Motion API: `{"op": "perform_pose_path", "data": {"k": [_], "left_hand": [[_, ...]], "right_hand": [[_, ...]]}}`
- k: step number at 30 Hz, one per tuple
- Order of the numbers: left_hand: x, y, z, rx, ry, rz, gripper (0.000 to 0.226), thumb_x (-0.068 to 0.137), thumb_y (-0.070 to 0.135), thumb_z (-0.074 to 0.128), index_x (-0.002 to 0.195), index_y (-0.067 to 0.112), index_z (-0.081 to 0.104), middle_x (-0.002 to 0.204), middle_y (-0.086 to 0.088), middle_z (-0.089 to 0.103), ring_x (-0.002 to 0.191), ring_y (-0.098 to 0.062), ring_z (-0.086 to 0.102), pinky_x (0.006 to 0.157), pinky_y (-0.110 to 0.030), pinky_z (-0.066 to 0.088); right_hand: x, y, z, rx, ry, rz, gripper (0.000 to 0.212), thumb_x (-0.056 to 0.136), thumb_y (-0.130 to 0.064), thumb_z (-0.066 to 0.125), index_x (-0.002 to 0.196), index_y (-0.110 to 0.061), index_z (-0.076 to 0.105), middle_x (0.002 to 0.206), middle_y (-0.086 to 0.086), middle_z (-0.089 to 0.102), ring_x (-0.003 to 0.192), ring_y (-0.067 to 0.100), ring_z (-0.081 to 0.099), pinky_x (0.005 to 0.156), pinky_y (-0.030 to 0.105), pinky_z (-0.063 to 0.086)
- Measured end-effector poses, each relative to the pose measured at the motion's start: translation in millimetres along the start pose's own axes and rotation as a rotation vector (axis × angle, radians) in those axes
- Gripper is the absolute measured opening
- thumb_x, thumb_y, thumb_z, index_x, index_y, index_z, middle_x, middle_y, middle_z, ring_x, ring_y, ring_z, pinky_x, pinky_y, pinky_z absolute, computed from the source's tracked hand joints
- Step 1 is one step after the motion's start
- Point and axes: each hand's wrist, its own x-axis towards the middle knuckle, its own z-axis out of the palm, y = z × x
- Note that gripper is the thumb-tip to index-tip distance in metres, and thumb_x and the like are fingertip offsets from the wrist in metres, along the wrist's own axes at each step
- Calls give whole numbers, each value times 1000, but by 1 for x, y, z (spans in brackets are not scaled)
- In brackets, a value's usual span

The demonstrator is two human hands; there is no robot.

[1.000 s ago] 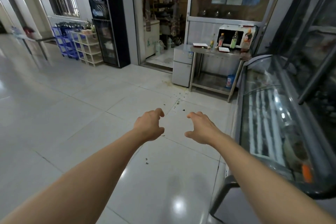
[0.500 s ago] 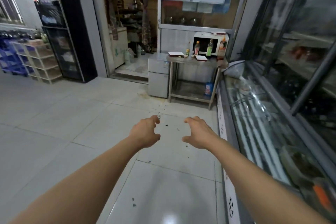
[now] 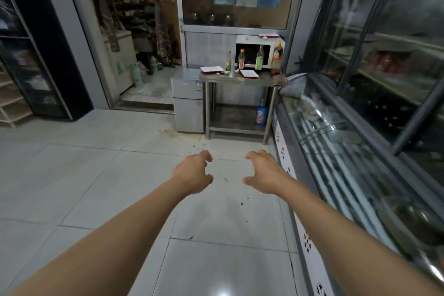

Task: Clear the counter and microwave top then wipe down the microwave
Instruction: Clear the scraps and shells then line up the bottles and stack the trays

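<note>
A white microwave [image 3: 270, 47] stands on a steel counter [image 3: 249, 79] far ahead against the wall. On its top lies a red-rimmed tray [image 3: 269, 36]. Several bottles [image 3: 259, 57] stand in front of it, and two more red-rimmed trays [image 3: 212, 69] lie on the counter with small bits of garlic. My left hand [image 3: 192, 172] and my right hand [image 3: 262, 172] are stretched out in front of me over the floor, well short of the counter. Both have loosely curled fingers and hold nothing.
A glass display freezer [image 3: 348, 151] runs along my right side. A small grey fridge [image 3: 188, 101] stands left of the counter, a blue bottle [image 3: 261, 113] on its lower shelf. A black drinks cooler [image 3: 40, 55] stands at left. Crumbs and a stain mark the tiled floor [image 3: 96, 175].
The view has turned right and moved closer to the counter and microwave. Both arms stay stretched forward with the hands in the same loose pose.
</note>
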Motion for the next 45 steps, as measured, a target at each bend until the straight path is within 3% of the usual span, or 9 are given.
{"op": "perform_pose_path", "data": {"k": [10,13,20,27,33,45], "left_hand": [[190,13,-3,-30,18,-44,47,84,22,64,127,23,45,126,1,57,110,-20,56,90,-35,50],[244,19,-7,-47,33,-58,47,85,22,64,128,23,45,126,1,56,108,-21,56,83,-33,52],[354,11,-16,-37,44,-73,46,84,24,65,126,23,46,125,1,58,105,-20,59,87,-34,52],[476,-13,-20,-15,31,8,45,84,26,64,125,24,45,122,0,59,107,-22,58,84,-32,49],[588,-44,-49,-23,-23,71,45,82,23,63,124,23,45,121,-4,58,107,-25,57,90,-43,51],[737,-89,-76,-55,-6,99,47,83,21,67,125,22,46,124,-1,57,110,-20,56,93,-39,50]], "right_hand": [[192,47,-35,6,-5,-37,69,86,-34,66,144,-19,32,150,3,28,138,23,29,109,38,34],[248,61,-52,4,-6,-56,69,85,-34,66,143,-19,33,149,4,30,137,23,30,109,38,34],[354,80,-69,12,-42,-64,67,86,-34,65,143,-19,33,147,4,30,135,24,32,107,38,35],[468,76,-76,-1,11,-18,67,84,-34,67,142,-20,34,142,7,34,132,25,35,104,37,37],[566,69,-92,32,33,54,67,86,-31,66,143,-20,32,144,9,34,135,26,32,107,39,36],[712,60,-110,69,76,104,65,86,-30,66,142,-21,34,141,5,37,130,25,40,102,38,41]]}}
